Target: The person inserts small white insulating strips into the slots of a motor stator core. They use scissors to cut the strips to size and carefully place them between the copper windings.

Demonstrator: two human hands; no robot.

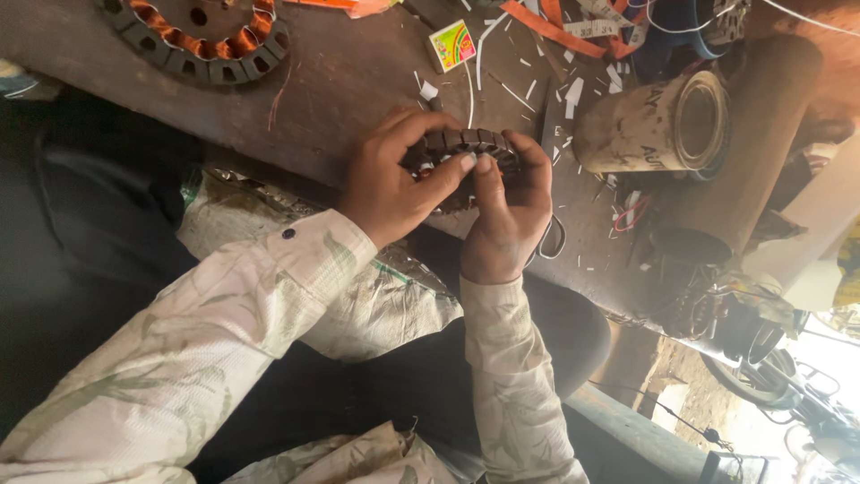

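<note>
Pale, leaf-printed cloth covers both our forearms as they reach up from the lower edge of the view toward the dark wooden worktop (349, 81). Below them lies a crumpled printed sack (376, 309) across our lap.

Our left hand (394, 179) and right hand (506, 211) meet at the near edge of the worktop, both clamped on a small dark stator ring (466, 143) with slotted teeth along its rim. The left hand wraps the ring from its left side, thumb stretched across the front; the right hand grips it from below and the right, thumb up beside the left thumb, so that the two thumb tips almost touch. The ring stands on edge between the fingers, mostly hidden by them, and we cannot tell whether it rests on the wood.

Just beside the right hand, the looped handles of a pair of scissors (551, 237) show on the worktop. Thin white paper scraps (573, 94) lie scattered beyond the hands. Farther right a grimy metal can (658, 125) lies on its side, open mouth turned to the right, against a brown cardboard tube (748, 152). Near the far edge sits a small brightly coloured card (452, 43), and orange strips (555, 31) tangle to its right. At the far left lies a larger stator (202, 40) wound with copper wire, well apart from the hands.
</note>
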